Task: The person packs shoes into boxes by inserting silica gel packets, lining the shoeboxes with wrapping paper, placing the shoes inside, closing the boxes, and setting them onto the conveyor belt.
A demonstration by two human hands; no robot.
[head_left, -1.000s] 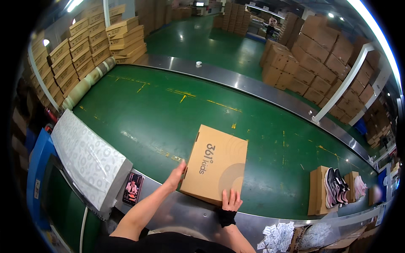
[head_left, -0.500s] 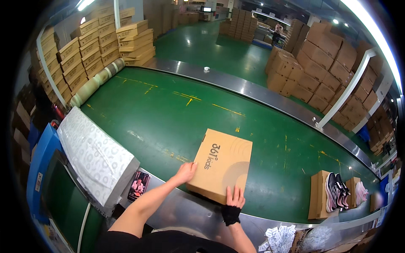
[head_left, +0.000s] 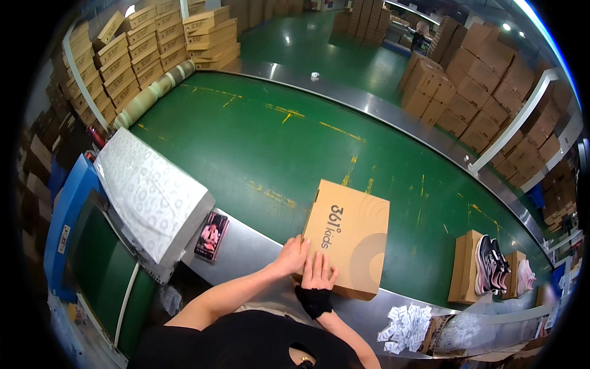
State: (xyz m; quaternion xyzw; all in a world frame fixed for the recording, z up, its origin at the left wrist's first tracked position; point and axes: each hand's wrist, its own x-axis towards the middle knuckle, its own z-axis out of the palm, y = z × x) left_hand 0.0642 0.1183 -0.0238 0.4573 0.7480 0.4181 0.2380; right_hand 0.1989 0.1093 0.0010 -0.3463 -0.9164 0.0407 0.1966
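A closed tan cardboard shoe box (head_left: 353, 237) lies on the green conveyor belt (head_left: 270, 160), its near edge over the steel rim. My left hand (head_left: 292, 256) grips the box's left edge close to the near corner, fingers together and partly hidden. Right beside it, my right hand (head_left: 318, 272), with a black wrist band, rests its outstretched fingers on the lid's near left part. Farther right on the belt, black and pink sneakers (head_left: 491, 264) stand against an upright open box (head_left: 465, 267). Pale pink shoes (head_left: 525, 277) are next to another box.
At left, a white patterned wrapped block (head_left: 150, 190) stands by a blue machine frame (head_left: 70, 227). A phone (head_left: 211, 236) lies on the steel rim. Small white packets (head_left: 405, 329) are piled at the near right. Carton stacks (head_left: 485, 92) stand beyond the belt.
My right hand has moved left from the box's near right edge to beside my left hand. The left hand has slid toward the near corner. The box is slightly turned, and the view has shifted.
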